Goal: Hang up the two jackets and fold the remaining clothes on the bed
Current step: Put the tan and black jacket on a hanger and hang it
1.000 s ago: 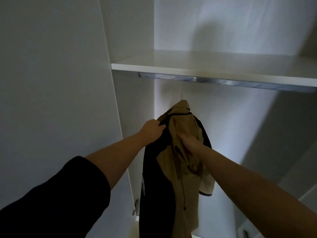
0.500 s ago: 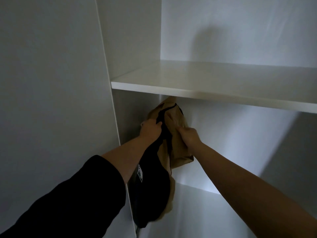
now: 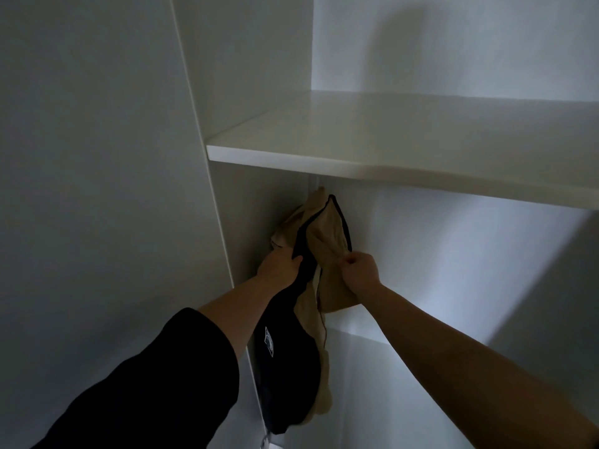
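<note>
A tan and black jacket hangs inside a white wardrobe, its top just under the shelf. The hanger and the rail are hidden behind the shelf's front edge. My left hand grips the jacket's left shoulder at the black trim. My right hand pinches the tan cloth on the right side. The black part of the jacket droops down below my left forearm. The bed and the other clothes are out of view.
The wardrobe's white side panel stands close on the left of the jacket. A lit white back wall fills the space to the right. The shelf above carries nothing that I can see.
The view has risen, so the rail is now hidden by the shelf. Both hands have gone up with the jacket toward the shelf's underside, and the right hand has closed on the tan cloth.
</note>
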